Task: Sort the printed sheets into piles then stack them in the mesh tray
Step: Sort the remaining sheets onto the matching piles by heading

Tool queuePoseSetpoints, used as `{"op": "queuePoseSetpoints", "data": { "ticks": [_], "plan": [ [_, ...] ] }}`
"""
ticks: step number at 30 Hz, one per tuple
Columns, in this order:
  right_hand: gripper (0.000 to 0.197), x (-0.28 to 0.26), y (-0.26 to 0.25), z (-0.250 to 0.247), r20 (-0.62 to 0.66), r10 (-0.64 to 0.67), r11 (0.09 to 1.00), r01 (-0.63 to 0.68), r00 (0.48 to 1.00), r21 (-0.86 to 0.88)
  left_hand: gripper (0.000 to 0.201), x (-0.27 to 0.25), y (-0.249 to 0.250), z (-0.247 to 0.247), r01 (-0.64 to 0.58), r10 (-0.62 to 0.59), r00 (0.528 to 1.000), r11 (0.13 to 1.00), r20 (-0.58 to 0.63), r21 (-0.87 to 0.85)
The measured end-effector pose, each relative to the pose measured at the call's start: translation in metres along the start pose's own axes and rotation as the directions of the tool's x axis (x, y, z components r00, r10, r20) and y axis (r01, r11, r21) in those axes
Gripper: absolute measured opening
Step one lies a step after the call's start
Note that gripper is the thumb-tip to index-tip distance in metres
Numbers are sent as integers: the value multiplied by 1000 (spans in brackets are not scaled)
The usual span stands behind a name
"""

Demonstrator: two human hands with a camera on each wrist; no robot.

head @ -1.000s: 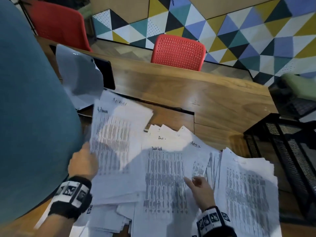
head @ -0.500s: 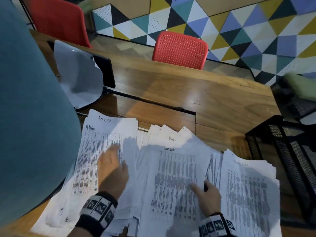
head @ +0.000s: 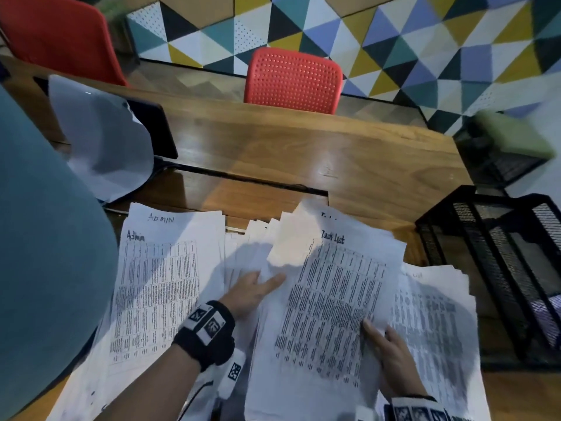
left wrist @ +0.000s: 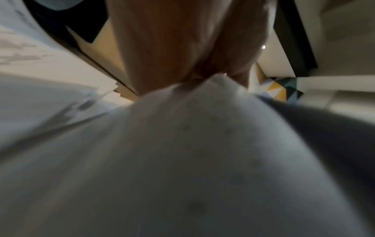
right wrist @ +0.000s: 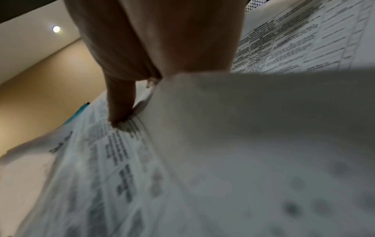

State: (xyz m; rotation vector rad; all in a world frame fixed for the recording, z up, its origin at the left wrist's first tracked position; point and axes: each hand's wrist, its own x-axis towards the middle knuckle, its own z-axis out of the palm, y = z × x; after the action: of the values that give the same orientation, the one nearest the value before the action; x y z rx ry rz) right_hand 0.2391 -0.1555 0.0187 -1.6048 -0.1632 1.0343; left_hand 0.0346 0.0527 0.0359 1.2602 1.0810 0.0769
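Note:
The top printed sheet, headed "Task List" (head: 331,299), is raised off the fanned middle pile (head: 252,238). My left hand (head: 267,279) pinches its left edge; the left wrist view shows thumb and fingers meeting on a fold of paper (left wrist: 202,83). My right hand (head: 373,328) grips its right edge, thumb on the print (right wrist: 121,118) and fingers hidden under it. An "Admin" pile (head: 158,284) lies to the left, and another printed pile (head: 434,314) to the right. The black mesh tray (head: 485,268) stands at the table's right edge.
A crumpled white sheet (head: 103,141) lies on a black tablet (head: 154,129) at the back left. Two red chairs (head: 291,77) (head: 57,34) stand behind the wooden table (head: 303,153). A teal surface (head: 45,253) close to the camera hides the left side.
My left hand left the Admin pile and moved right to the Task List sheet's left edge. That sheet has lifted and tilted between both hands.

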Motion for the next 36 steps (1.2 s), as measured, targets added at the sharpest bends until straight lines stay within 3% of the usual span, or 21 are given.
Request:
{"op": "queuePoseSetpoints", "data": {
  "ticks": [1,4,9,13,17,20,22,23,25,27,30,31,33,36],
  "plan": [
    [33,3,3,0,-39,-1,1000,0,999,-16,17,-4,1,1,-17,17,1000,999,-9,-30],
    [23,8,8,7,-138,-63,993,48,988,-107,47,-1,-17,2,-24,19,999,995,-45,-94],
    [25,18,22,18,-135,-194,962,162,972,-219,32,9,-54,2,42,-65,981,991,-184,-127],
    [8,22,25,17,-146,-224,944,177,964,-280,47,16,-63,6,44,-93,949,985,-302,-164],
    [26,17,18,12,-150,-206,971,183,967,-152,65,20,-63,10,63,-108,919,990,-379,-130],
    [48,18,19,6,-99,-134,990,129,986,-55,51,18,-53,12,40,-65,901,997,-428,-66],
    [44,20,24,3,-93,-103,994,100,990,-31,43,15,-45,13,22,-20,902,1000,-431,-1],
    [31,22,27,2,-103,-108,994,104,989,-41,44,15,-43,13,21,-13,904,1000,-428,13],
    [6,22,29,5,-99,-137,986,126,986,-112,50,15,-42,12,18,-14,913,1000,-407,7],
    [34,23,33,5,-57,-151,969,136,987,-205,63,19,-46,10,15,-22,923,1000,-384,-22],
    [23,21,28,10,-48,-232,920,203,972,-336,108,39,-73,10,11,-28,913,999,-407,-43],
    [17,22,29,10,-67,-256,907,215,964,-363,113,40,-73,11,9,-31,912,998,-408,-58],
    [15,23,29,10,-108,-303,887,238,947,-395,92,22,-52,11,8,-30,918,998,-395,-58],
    [14,22,30,6,-155,-357,864,263,921,-429,27,15,-41,13,33,-53,917,998,-394,-56]
  ]
}}
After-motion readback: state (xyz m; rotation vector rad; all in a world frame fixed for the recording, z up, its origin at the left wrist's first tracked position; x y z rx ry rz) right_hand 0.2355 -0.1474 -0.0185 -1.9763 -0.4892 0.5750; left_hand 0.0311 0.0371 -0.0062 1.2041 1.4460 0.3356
